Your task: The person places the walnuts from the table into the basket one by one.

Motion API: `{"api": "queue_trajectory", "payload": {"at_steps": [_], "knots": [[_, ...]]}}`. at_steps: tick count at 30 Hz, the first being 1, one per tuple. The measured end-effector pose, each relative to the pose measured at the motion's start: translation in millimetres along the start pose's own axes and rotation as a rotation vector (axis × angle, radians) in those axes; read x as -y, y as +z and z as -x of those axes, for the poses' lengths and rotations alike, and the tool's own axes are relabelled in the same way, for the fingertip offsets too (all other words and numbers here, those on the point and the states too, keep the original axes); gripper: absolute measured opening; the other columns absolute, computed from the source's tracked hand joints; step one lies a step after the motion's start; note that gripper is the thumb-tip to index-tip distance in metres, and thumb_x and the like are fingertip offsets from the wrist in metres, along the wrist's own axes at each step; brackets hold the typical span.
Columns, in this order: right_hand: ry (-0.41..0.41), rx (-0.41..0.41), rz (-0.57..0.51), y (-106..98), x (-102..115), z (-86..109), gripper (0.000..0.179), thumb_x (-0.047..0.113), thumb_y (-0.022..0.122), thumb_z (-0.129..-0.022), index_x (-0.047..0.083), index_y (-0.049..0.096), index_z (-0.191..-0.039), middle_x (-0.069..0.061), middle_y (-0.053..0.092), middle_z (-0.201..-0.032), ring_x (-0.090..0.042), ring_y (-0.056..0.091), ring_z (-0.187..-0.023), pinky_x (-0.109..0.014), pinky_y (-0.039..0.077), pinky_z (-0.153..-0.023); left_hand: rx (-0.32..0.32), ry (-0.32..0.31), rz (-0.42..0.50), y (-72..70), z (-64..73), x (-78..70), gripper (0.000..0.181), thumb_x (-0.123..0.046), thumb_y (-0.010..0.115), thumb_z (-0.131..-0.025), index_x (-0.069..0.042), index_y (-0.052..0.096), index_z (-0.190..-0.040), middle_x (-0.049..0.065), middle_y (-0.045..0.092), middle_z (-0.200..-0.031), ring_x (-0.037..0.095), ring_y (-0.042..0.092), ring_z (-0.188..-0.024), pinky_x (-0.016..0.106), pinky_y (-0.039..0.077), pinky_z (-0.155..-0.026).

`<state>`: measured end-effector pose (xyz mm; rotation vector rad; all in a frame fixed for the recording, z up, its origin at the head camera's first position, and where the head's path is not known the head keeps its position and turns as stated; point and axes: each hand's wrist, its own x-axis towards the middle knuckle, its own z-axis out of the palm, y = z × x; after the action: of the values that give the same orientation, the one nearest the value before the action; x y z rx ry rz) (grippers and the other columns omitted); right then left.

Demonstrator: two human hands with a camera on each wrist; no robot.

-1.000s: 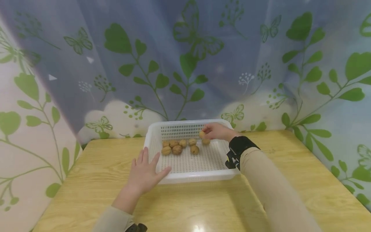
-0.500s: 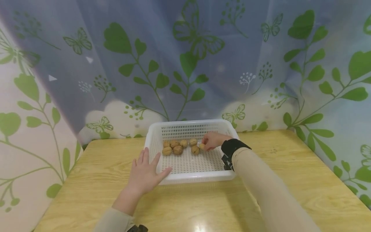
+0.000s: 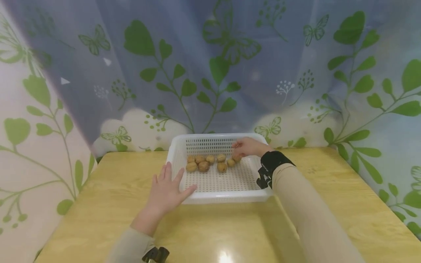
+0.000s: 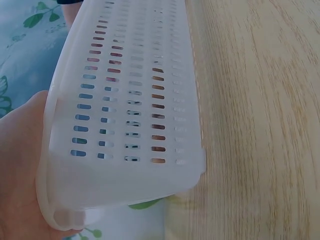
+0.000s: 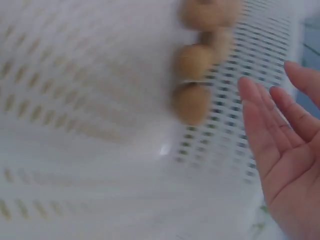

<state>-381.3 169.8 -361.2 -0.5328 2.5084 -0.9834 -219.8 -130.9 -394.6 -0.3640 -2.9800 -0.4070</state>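
Note:
A white plastic basket [image 3: 223,195] with slotted walls holds several walnuts [image 3: 204,167], clustered from its left side to right of the middle. My left hand [image 3: 166,193] rests at the basket's left front rim with its fingers spread; in the left wrist view, that hand [image 4: 20,150] lies against the rim. Over the right part of the basket is my right hand [image 3: 250,147], just behind a walnut [image 3: 231,162] and partly covering another. From the right wrist, the fingers of this hand [image 5: 295,155] look extended and hold nothing, apart from the nearest walnut [image 5: 192,103].
The basket stands near the back of a wooden table [image 3: 131,175]. Behind it hangs a curtain [image 3: 184,73] printed with green leaves and butterflies, close to the rear rim. A similar leafy cloth [image 3: 42,128] hangs at the left.
My right hand has lowered a walnut into the basket, let it go beside the others, and lifted back to the right. The left hand stays at the rim. The head view shifts slightly.

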Motion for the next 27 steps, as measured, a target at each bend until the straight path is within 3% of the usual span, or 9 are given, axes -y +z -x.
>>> {"api": "queue_trajectory", "payload": {"at_steps": [5,10,16,23,27], "knots": [[-0.018,0.022,-0.088,-20,8,21.4,0.047,0.015,0.050,-0.097,-0.009,0.039,-0.135,-0.027,0.053,-0.124,-0.032,0.055,-0.110,-0.041,0.045,-0.091,0.035,0.000,0.006,-0.9,-7.4,-0.2,0.084,-0.070,0.037,-0.086,-0.010,0.036,-0.144,0.029,0.009,-0.150,0.043,0.008,-0.138,0.064,0.010,-0.104],[-0.034,0.065,-0.068,-30,7,52.3,0.051,0.020,0.051,-0.097,-0.007,0.035,-0.138,-0.026,0.045,-0.134,-0.036,0.048,-0.119,-0.045,0.039,-0.098,0.020,0.001,0.011,1.7,-15.8,-0.1,0.085,-0.071,0.036,-0.086,-0.010,0.035,-0.145,0.029,0.008,-0.150,0.042,0.008,-0.138,0.064,0.010,-0.104],[-0.062,-0.009,0.168,-26,4,97.2,0.060,0.031,0.054,-0.095,-0.006,0.035,-0.139,-0.026,0.040,-0.138,-0.041,0.040,-0.125,-0.052,0.035,-0.099,0.032,-0.013,0.023,4.2,-15.5,4.1,0.087,-0.072,0.035,-0.085,-0.009,0.033,-0.146,0.030,0.006,-0.150,0.043,0.006,-0.138,0.064,0.008,-0.104],[-0.148,-0.204,0.382,0,-9,157.3,0.085,0.042,0.067,-0.084,-0.008,0.028,-0.141,-0.033,0.027,-0.142,-0.050,0.029,-0.127,-0.064,0.026,-0.098,0.036,0.013,0.040,-3.3,-15.3,9.0,0.094,-0.077,0.030,-0.083,-0.009,0.027,-0.148,0.030,0.002,-0.150,0.044,0.000,-0.138,0.068,0.001,-0.101],[-0.060,-0.294,0.555,25,-14,188.7,0.107,0.061,0.064,-0.076,-0.003,0.016,-0.146,-0.031,0.011,-0.149,-0.053,0.015,-0.131,-0.074,0.017,-0.092,0.029,0.027,0.033,-13.2,-4.5,15.4,0.095,-0.077,0.035,-0.082,-0.010,0.024,-0.148,0.028,0.001,-0.151,0.045,-0.004,-0.137,0.070,-0.001,-0.099]]}}
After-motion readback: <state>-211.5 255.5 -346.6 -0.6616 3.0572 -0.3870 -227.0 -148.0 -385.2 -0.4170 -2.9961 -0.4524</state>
